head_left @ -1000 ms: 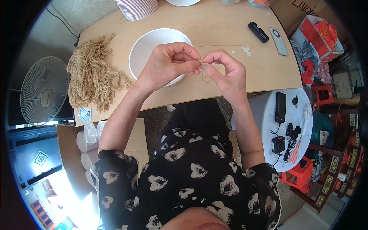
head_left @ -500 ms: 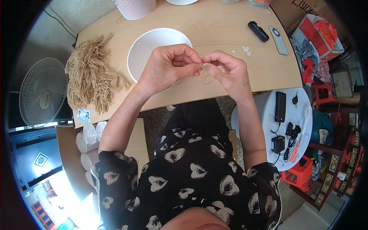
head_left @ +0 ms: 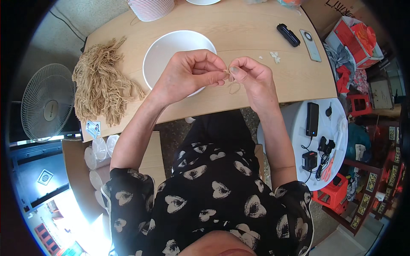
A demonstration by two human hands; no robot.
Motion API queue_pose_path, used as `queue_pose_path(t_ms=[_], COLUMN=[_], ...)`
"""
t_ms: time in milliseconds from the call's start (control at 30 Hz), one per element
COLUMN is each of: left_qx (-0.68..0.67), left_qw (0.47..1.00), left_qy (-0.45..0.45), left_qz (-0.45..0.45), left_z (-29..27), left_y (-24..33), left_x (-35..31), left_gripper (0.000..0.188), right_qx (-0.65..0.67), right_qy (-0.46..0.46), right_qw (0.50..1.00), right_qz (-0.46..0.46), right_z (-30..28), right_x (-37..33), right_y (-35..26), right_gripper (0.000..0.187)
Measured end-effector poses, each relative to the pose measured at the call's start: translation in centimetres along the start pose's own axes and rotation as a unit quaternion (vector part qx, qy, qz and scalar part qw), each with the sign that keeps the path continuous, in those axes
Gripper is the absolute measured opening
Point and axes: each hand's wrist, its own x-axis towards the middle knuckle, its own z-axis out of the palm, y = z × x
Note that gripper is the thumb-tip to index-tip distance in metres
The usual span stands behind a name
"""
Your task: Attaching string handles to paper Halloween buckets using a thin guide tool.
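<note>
Both hands meet above a wooden table point(head_left: 256, 38): the left hand point(head_left: 188, 74) and right hand point(head_left: 252, 79) pinch a short tan cord point(head_left: 232, 85) between closed fingertips, beside a white bowl point(head_left: 166, 51).

The left hand point(head_left: 188, 74) and right hand point(head_left: 252, 77) meet fingertip to fingertip above the table point(head_left: 256, 47), both pinching a short tan string point(head_left: 232, 83) whose loop hangs just below the grip. Right behind the left hand sits a white bowl point(head_left: 166, 49). Well to the left of the grip lies a heap of tan strings point(head_left: 100, 85). Far right of it lie a black case point(head_left: 288, 35) and a phone point(head_left: 310, 45).
</note>
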Motion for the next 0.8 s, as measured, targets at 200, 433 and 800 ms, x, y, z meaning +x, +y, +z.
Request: queue_pose_path(t_ms=[200, 433, 800], left_qx=[-0.021, 0.006, 0.038], left_qw=[1.000, 1.000, 0.999], left_qy=[0.013, 0.000, -0.001], left_qz=[-0.018, -0.028, -0.025], left_z=[0.16, 0.18, 0.42], left_y=[0.63, 0.85, 0.84], left_x=[-0.08, -0.22, -0.41], left_gripper=[0.024, 0.029, 0.030], right_qx=[0.009, 0.002, -0.014], right_qy=[0.005, 0.015, 0.051], right_qw=[1.000, 1.000, 0.998], right_qz=[0.016, -0.009, -0.041], right_z=[0.29, 0.48, 0.58], right_x=[-0.18, -0.12, -0.07], right_y=[-0.38, -0.48, -0.82], right_gripper=[0.014, 0.013, 0.014])
